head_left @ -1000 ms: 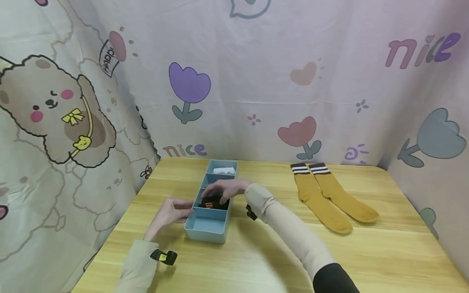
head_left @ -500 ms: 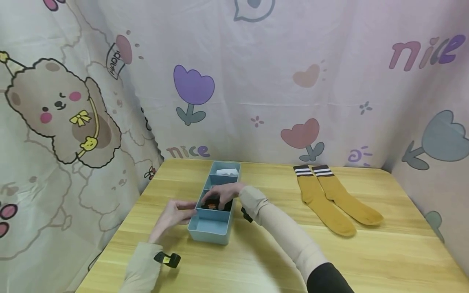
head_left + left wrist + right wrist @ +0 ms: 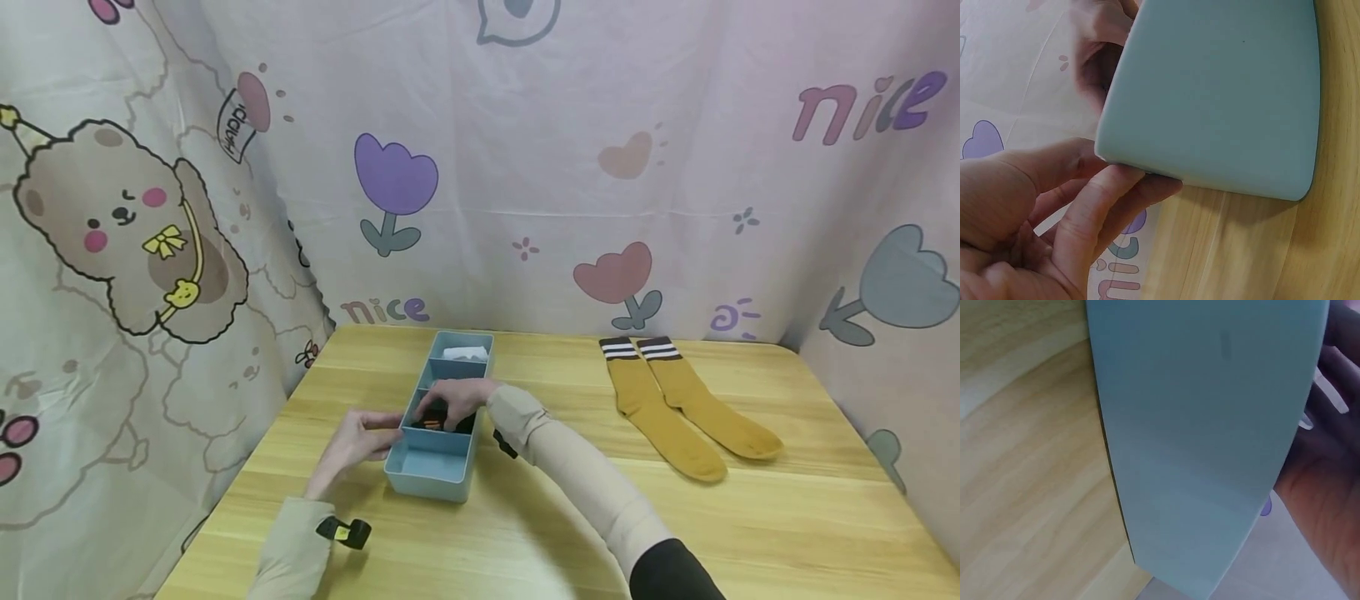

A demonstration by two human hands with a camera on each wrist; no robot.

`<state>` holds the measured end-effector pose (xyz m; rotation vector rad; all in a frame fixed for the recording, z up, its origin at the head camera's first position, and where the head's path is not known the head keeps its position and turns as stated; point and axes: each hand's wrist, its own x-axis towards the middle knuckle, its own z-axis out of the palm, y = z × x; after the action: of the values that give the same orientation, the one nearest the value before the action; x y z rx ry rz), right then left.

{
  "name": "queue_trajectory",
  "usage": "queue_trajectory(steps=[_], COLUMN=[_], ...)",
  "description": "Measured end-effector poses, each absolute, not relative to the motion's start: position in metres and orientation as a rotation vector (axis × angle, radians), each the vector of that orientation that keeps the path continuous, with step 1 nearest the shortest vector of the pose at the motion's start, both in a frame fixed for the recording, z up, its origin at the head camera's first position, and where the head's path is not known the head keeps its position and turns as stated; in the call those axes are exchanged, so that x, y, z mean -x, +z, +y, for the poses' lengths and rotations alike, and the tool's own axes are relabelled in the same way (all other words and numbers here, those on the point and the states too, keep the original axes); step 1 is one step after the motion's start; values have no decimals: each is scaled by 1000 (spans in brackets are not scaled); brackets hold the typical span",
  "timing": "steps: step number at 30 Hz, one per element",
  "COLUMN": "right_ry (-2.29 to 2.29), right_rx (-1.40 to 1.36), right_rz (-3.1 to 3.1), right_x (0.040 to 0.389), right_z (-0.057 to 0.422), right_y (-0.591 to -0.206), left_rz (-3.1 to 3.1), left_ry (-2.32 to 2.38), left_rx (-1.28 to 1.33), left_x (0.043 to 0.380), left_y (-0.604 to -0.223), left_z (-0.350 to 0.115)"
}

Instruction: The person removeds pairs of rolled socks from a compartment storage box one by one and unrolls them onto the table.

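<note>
A long light blue organizer box (image 3: pixel 427 485) with dividers stands on the table in the head view. My left hand (image 3: pixel 358 442) holds its left side near the front, the fingers and thumb right at the rim. In the left wrist view, the bent fingers (image 3: pixel 1085 215) press against the box wall. My right hand (image 3: pixel 459 400) reaches down into a middle compartment, its fingers and thumb around a black bundle with orange marks (image 3: pixel 431 424). Part of that bundle is hidden under the hand. The box's outer wall (image 3: pixel 1204 425) blocks the fingertips in the right wrist view.
A white item (image 3: pixel 466 354) lies in the box's far compartment. Two mustard socks (image 3: pixel 667 417) with dark, white-striped cuffs lie flat on the right of the wooden table (image 3: pixel 570 517). A printed curtain (image 3: pixel 517 167) hangs behind and at both sides.
My right hand has sunk slightly deeper into the compartment, its thumb shifting toward the middle of the black bundle. The left hand keeps its place on the box. The head view has shifted slightly.
</note>
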<state>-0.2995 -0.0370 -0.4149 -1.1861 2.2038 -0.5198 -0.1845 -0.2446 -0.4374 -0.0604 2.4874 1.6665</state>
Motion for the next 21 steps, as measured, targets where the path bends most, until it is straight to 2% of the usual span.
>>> queue_trajectory(steps=[8, 21], right_ry=[-546, -1032], right_rx=[1361, 1564], right_rz=[2255, 2208], right_x=[296, 291], right_z=[-35, 0], right_y=[-411, -390], left_rz=[2517, 2594], left_ry=[1649, 1534], left_rx=[63, 58], left_x=[184, 182], left_y=[-435, -429], left_z=[-246, -257])
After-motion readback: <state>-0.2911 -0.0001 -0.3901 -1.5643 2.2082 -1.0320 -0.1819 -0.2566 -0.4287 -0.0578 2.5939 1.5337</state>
